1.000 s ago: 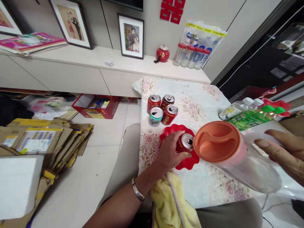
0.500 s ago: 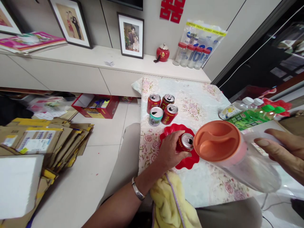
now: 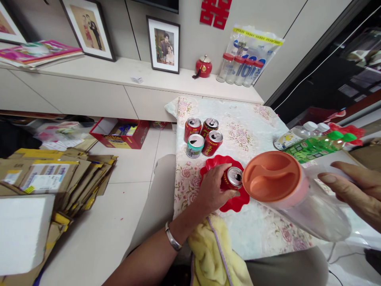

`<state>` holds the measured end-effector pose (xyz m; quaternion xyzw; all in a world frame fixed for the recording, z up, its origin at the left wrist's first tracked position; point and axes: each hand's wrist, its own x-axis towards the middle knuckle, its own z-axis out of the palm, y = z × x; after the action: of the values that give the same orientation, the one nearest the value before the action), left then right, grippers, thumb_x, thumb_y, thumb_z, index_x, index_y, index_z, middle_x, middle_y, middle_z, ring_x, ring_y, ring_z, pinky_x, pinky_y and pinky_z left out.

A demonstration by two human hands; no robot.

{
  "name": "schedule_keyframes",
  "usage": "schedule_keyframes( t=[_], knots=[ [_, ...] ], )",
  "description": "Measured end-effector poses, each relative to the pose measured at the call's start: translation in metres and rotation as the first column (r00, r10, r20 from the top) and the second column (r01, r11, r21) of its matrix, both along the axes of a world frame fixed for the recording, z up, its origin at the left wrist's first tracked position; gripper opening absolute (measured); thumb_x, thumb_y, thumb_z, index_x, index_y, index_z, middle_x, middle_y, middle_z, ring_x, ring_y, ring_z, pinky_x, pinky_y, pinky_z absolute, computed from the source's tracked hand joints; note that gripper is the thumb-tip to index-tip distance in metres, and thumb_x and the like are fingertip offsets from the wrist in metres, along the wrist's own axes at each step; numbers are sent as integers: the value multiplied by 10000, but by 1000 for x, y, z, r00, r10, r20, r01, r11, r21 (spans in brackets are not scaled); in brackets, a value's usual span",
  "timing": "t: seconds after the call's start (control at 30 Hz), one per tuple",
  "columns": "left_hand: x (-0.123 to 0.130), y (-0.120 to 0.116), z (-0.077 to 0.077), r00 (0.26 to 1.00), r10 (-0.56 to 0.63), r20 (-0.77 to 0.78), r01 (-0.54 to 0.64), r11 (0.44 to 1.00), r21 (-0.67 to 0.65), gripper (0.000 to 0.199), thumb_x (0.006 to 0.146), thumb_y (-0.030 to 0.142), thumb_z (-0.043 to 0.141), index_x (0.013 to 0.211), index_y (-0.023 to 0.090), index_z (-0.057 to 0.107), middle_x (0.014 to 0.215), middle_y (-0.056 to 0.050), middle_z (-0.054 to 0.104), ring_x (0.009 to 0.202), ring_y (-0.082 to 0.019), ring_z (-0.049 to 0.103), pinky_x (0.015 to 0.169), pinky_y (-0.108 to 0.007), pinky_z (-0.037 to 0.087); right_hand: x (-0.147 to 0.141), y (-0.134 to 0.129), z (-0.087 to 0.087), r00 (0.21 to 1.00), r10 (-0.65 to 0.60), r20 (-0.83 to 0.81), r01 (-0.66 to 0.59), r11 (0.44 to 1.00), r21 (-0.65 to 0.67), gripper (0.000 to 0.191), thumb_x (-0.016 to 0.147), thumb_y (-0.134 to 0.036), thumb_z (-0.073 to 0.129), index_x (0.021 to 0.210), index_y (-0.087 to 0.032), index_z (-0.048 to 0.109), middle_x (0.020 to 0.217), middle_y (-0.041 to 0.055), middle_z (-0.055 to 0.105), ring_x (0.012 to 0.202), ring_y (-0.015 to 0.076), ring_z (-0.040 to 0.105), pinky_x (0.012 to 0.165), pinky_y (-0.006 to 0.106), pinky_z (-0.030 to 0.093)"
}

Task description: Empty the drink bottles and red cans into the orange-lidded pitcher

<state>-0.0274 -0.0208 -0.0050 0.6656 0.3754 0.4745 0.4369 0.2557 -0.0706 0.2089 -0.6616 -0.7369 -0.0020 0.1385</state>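
My left hand (image 3: 212, 192) is closed round a red drink can (image 3: 234, 178) with an opened top. The can tilts slightly to the right, over or in a red scalloped dish (image 3: 236, 203). My right hand (image 3: 354, 190), at the right edge, grips a clear plastic pitcher (image 3: 323, 220) by its handle, which is partly hidden. The pitcher leans far over to the left, and the rim of its orange lid (image 3: 272, 176) meets or nearly meets the can's top. I cannot make out any stream of liquid between them.
Several opened cans (image 3: 212, 143) stand on the flowered tablecloth (image 3: 238, 137) beyond the dish. Bottles (image 3: 315, 147) are at the right. A yellow towel (image 3: 214, 246) hangs at the front edge. Flattened cardboard (image 3: 74, 178) is stacked on the floor at left, near a red box (image 3: 125, 135).
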Motion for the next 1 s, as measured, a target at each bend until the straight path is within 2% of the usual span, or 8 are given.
schedule_keyframes(
  t=[0.1, 0.17, 0.3, 0.43, 0.53, 0.73, 0.83, 1.0],
  knots=[
    [0, 1, 0, 1000, -3, 2, 3, 1000, 3, 839, 715, 257, 997, 1443, 281, 580, 1432, -125, 712, 1312, -391, 690, 1133, -630, 543, -3, 0, 2, 999, -2, -33, 2, 1000, -3, 537, 978, -795, 508, 861, -300, 680, 620, -20, 641, 489, 192, 623, 447, 291, 451],
    [0, 1, -1, 1000, -4, 1, 4, 1000, 1, 849, 707, 268, 1005, 1443, 290, 581, 1431, -122, 713, 1310, -395, 690, 1130, -634, 544, -13, 0, 2, 999, 18, -44, -18, 1000, -8, 593, 964, -852, 482, 886, -307, 702, 613, -19, 650, 504, 205, 639, 446, 289, 458],
    [0, 1, -1, 1000, -9, 4, 9, 1000, 2, 848, 715, 281, 1002, 1449, 306, 577, 1437, -116, 710, 1314, -394, 689, 1132, -637, 544, -54, 2, 1, 990, 139, -29, -141, 986, -90, 814, 887, -1017, 367, 973, -314, 769, 606, 12, 668, 594, 260, 695, 454, 300, 491],
    [0, 1, 0, 1000, -8, 3, 8, 1000, 5, 840, 716, 277, 999, 1442, 300, 578, 1435, -119, 711, 1315, -395, 688, 1136, -638, 542, -83, 5, -1, 986, 166, -26, -168, 976, -141, 860, 865, -1045, 355, 1009, -313, 783, 630, 23, 684, 636, 280, 715, 466, 306, 510],
    [0, 1, 1, 1000, -12, 3, 12, 1000, 2, 839, 716, 276, 999, 1441, 293, 577, 1436, -123, 710, 1320, -396, 685, 1138, -633, 541, -69, 5, 2, 991, 131, -31, -134, 981, -139, 825, 883, -1019, 384, 987, -298, 772, 622, 28, 677, 618, 278, 705, 460, 306, 506],
    [0, 1, 3, 1000, -5, -8, 5, 1000, -15, 838, 711, 268, 1002, 1434, 299, 578, 1431, -117, 711, 1318, -392, 689, 1138, -638, 539, -7, -1, 5, 998, -44, -33, 42, 998, -50, 590, 974, -828, 499, 919, -283, 718, 686, 3, 711, 541, 231, 672, 479, 316, 514],
    [-1, 1, 4, 1000, -7, -14, 7, 1000, -23, 836, 711, 268, 1001, 1431, 308, 579, 1432, -113, 712, 1323, -394, 688, 1141, -643, 538, 0, -3, 3, 998, -57, -14, 56, 997, -59, 569, 971, -827, 488, 934, -299, 698, 688, -10, 699, 572, 241, 677, 506, 341, 507],
    [0, 0, 4, 1000, -5, -12, 5, 1000, -16, 842, 708, 255, 1002, 1434, 300, 577, 1435, -117, 713, 1321, -390, 689, 1142, -633, 538, -1, -1, 1, 998, -66, 0, 66, 996, -56, 614, 974, -842, 479, 924, -276, 709, 695, -1, 708, 564, 224, 674, 508, 322, 502]
  ],
)
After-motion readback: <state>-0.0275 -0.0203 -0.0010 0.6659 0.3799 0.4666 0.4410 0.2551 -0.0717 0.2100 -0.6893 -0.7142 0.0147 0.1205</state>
